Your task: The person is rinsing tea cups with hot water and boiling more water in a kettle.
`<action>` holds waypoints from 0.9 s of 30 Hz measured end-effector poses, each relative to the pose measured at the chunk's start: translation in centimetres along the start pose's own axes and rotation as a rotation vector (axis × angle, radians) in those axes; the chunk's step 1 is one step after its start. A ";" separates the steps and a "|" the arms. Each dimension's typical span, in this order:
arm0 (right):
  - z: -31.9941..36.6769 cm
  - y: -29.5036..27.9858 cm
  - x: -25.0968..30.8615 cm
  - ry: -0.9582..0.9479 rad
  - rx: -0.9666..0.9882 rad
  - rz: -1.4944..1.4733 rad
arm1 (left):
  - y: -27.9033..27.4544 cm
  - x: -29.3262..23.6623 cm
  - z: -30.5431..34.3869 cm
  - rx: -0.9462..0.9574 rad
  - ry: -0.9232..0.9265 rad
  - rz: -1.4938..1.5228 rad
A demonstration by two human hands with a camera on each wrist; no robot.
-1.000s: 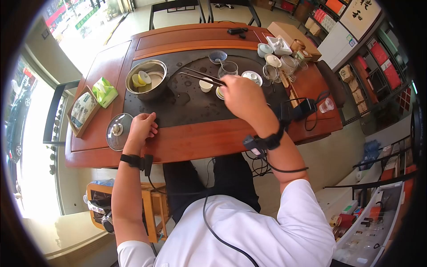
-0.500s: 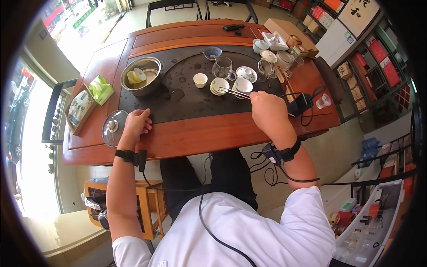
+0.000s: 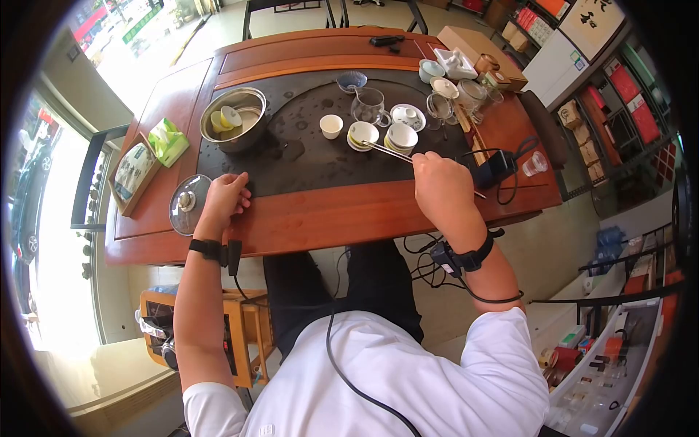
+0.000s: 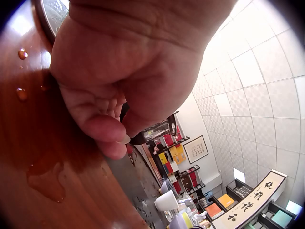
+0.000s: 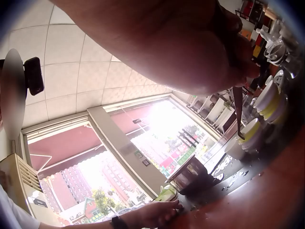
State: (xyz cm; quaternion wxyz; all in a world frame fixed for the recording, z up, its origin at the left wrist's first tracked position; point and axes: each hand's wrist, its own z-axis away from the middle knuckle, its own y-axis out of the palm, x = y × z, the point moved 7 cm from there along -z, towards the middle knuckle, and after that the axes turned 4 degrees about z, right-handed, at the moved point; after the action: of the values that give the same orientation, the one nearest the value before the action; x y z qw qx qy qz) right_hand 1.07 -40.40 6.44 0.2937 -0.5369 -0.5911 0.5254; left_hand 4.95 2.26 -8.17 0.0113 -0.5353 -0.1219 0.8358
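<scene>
My right hand [image 3: 444,186] grips a pair of metal tea tongs [image 3: 389,151]. Their tips reach the near rim of a small white cup [image 3: 363,131], which sits atop another cup. In the right wrist view the tongs [image 5: 238,112] point down to a yellow-banded cup [image 5: 249,129]. Just right stands a second stack with a white cup [image 3: 402,134] on top; a lone white cup [image 3: 331,127] is to the left. My left hand [image 3: 226,197] rests at the table's front edge beside a glass lid [image 3: 186,201], fingers loosely curled and holding nothing.
A steel pot [image 3: 231,144] with small cups inside stands at the left of the dark tea tray [image 3: 306,171]. Behind the stacks are a glass pitcher [image 3: 367,106], a blue bowl [image 3: 352,80] and a lidded gaiwan [image 3: 408,116]. A black adapter [image 3: 495,169] lies at the right.
My right hand has moved right and closer to me, bringing the tong tips from over the tray's middle to the left cup stack. The left hand has stayed by the lid.
</scene>
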 end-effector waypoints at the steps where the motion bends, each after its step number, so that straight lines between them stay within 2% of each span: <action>1: 0.0 0.4 0.2 -0.002 -0.002 0.028 | -0.1 0.1 0.0 0.001 -0.003 0.003; 5: 0.0 1.6 0.9 -0.056 -0.084 0.098 | -0.1 0.4 -0.4 0.000 -0.001 0.008; 8: 0.0 1.6 0.5 -0.053 -0.104 0.047 | -0.1 0.6 -0.5 0.011 0.005 0.018; 12: -0.3 0.3 -1.7 0.026 -0.105 -0.161 | -0.1 0.3 -0.3 0.016 0.013 0.022; 15: -1.4 -2.1 -2.0 0.015 -0.186 -0.355 | -0.1 0.5 -0.5 0.029 0.024 0.030; 16: -2.2 -2.8 -1.6 0.044 -0.121 -0.437 | -0.1 0.4 -0.4 0.026 0.024 0.028; 20: -7.0 -3.9 3.9 -0.068 -0.160 -0.682 | -0.1 0.3 -0.4 0.015 0.016 0.017; 23: -12.2 -1.1 9.4 -0.104 -0.163 -0.706 | -0.2 0.5 -0.6 0.015 0.022 0.027; 27: -17.1 2.9 14.9 -0.016 0.039 -0.615 | -0.1 0.4 -0.4 0.004 0.017 0.031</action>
State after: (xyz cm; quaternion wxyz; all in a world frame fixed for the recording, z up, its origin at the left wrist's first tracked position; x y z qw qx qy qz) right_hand 13.84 -21.45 5.18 0.4446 -0.3232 -0.7180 0.4271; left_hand 5.16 2.54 -8.63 0.0004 -0.5440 -0.1116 0.8316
